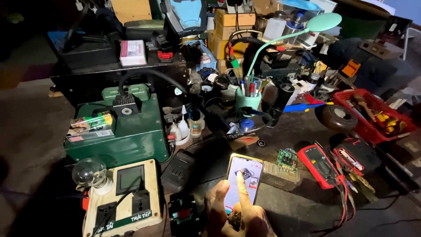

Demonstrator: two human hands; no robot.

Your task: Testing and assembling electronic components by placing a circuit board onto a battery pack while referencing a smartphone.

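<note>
A smartphone [252, 171] with a lit screen is held upright over the dark workbench at bottom centre. My left hand [217, 202] grips its lower end, thumb along the left edge. My right hand [253, 217] lies beside it, index finger stretched up and touching the screen. A small dark thing [235, 219] shows between the two hands; which hand holds it I cannot tell. A small green circuit board [287, 158] lies just right of the phone.
A red multimeter [319, 166] with leads and a second meter [353, 159] lie to the right. A green metal box [131, 131], a cream socket panel [127, 197] with a bulb [90, 172], a teal pen cup [247, 100], a desk lamp [322, 21] and a red basket [372, 116] crowd the bench.
</note>
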